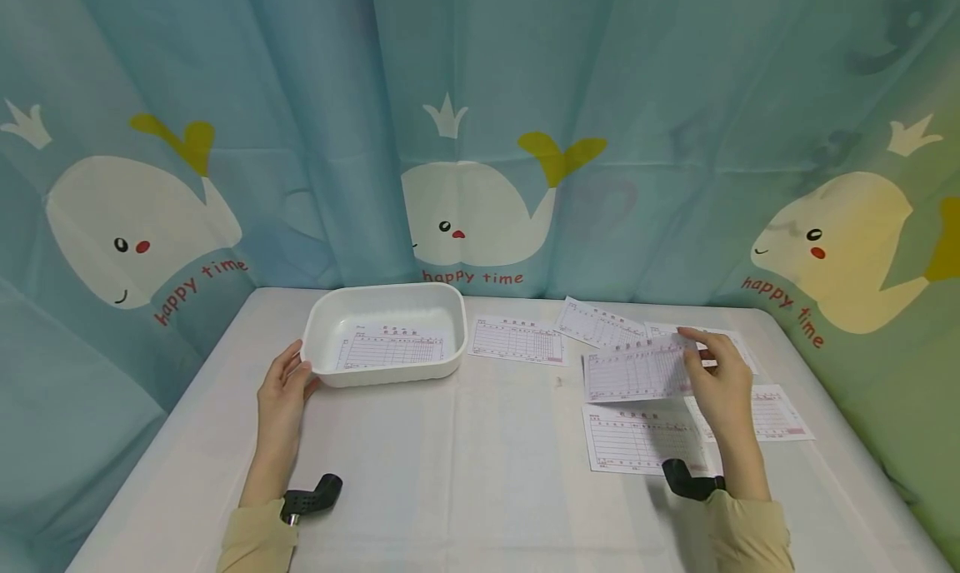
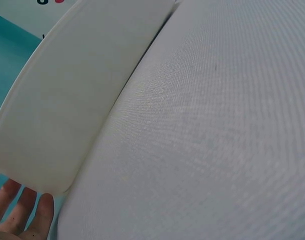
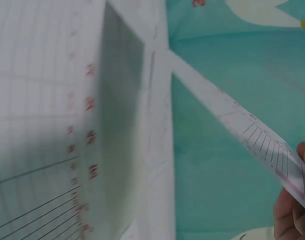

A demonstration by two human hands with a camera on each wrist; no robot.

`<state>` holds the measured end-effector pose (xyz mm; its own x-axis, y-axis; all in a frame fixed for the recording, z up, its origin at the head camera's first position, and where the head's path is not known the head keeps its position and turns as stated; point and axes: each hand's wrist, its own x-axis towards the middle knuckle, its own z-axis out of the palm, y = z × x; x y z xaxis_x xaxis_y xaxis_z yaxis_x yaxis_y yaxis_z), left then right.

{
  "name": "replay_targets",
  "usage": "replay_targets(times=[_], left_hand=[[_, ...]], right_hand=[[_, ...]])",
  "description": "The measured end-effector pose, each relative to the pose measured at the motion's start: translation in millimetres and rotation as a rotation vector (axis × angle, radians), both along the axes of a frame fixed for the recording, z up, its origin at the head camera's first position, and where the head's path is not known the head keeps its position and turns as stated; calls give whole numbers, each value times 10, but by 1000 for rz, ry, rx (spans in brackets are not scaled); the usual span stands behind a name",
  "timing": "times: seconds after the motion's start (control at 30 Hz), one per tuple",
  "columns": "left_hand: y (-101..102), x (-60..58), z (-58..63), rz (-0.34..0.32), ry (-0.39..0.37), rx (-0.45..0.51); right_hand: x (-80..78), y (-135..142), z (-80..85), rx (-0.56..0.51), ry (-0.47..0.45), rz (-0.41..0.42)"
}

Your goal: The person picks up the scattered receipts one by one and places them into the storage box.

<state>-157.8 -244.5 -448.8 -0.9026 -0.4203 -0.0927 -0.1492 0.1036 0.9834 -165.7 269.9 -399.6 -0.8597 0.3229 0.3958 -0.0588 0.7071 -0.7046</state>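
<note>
My right hand (image 1: 720, 381) pinches the right end of a printed form slip (image 1: 633, 373), lifted above other slips; the right wrist view shows the held slip (image 3: 262, 142) edge-on between thumb and fingers (image 3: 287, 215). Just below it lies another form slip (image 1: 637, 444) on the table. At the left, my left hand (image 1: 283, 398) rests against the near left corner of a white plastic tray (image 1: 386, 377). In the left wrist view its fingertips (image 2: 42, 215) touch the end of the tray wall (image 2: 67, 105). One slip (image 1: 393, 348) lies inside the tray.
More form slips lie about the white-covered table (image 1: 510, 490): one beside the tray (image 1: 519, 341), a tilted slip (image 1: 600, 323) at the back, a partly covered slip (image 1: 720, 340) behind the right hand, and another slip (image 1: 780, 415) to its right. A blue whale-print curtain (image 1: 337, 165) hangs behind.
</note>
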Motion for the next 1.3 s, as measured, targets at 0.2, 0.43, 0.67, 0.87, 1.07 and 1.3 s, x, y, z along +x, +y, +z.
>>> replay_targets(times=[0.2,0.43,0.67,0.87,1.07,1.3], left_hand=[[5,0,0,0,-7,3],[13,-7,-12,11,-5,-3],[13,-5,-25,7,-2,-1],[1,2,-9,-10,-3,9],[0,13,16,-2,-5,10],[1,17,12,-3,-5,22]], right_hand=[[15,-61,104,-22,51,18],[45,-181,211,-39,89,26],[60,-282,279,-35,149,52],[64,-391,297,-54,180,73],[30,-541,316,-85,215,100],[-24,-735,379,-148,237,159]])
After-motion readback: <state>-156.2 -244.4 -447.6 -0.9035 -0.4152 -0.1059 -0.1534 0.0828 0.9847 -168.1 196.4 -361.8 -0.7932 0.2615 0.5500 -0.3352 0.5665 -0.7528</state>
